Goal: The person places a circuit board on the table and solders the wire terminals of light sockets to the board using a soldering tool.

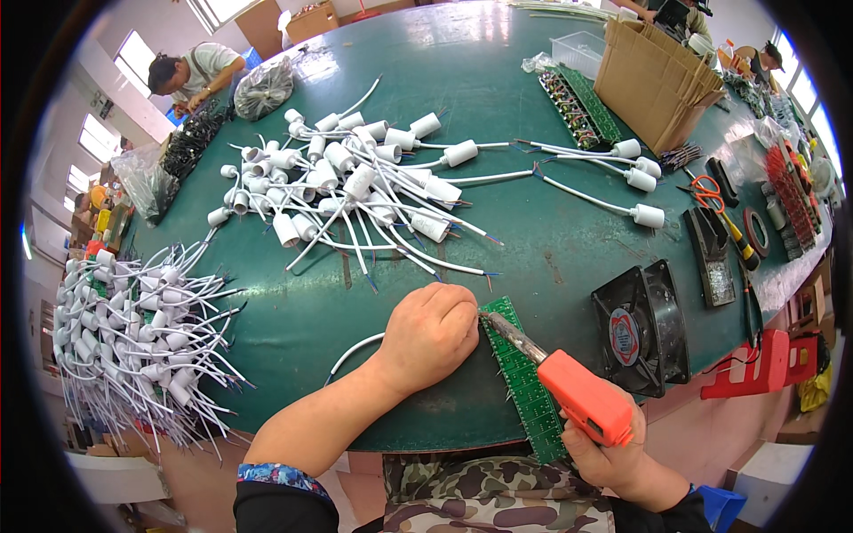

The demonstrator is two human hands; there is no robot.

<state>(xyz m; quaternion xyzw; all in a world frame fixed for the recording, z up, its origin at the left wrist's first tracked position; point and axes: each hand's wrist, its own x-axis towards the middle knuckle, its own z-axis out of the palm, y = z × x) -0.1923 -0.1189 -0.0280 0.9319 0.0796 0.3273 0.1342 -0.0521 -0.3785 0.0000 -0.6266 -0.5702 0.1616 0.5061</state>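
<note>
In my right hand [609, 449] is a soldering gun [586, 400] with an orange-red body. Its metal tip touches the far end of a long green circuit board [524, 386], which lies slanted at the table's near edge. My left hand [434, 330] is closed beside that same end, fingers bent down next to the tip. A white cable [355, 343] runs under this hand; the pinched end is hidden by the fingers. Beyond my hands lies a loose heap of white lamp holders [338, 160] with cables and bare wire ends.
More wired lamp holders [133, 338] are piled at the left edge. A black fan [641, 329] stands to the right, near a black box [708, 258], orange scissors [706, 193] and a tape roll [755, 233]. A cardboard box [656, 84] stands far right. Another person [197, 75] works far left.
</note>
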